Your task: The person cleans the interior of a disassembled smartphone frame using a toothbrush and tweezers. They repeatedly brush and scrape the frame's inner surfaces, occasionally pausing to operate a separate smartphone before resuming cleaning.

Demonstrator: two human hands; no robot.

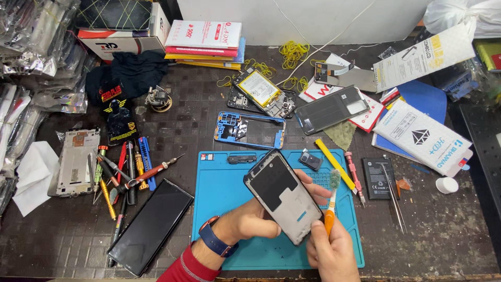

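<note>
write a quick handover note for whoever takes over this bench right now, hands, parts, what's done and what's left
Left hand: holds the phone frame, tilted, above the blue mat.
Right hand: grips an orange-handled toothbrush, bristles up beside the frame's right edge.
Parts: blue mid-frame and the board with battery lie behind the mat; grey back cover to their right; screwdrivers to the left; tweezers to the right.
Done: phone is stripped down.
Left: probably brushing the frame, then reassembly.

The blue mat's near-left part lay open. A black phone and screwdrivers crowded the desk's left side; tweezers and a battery blocked the right.
</note>
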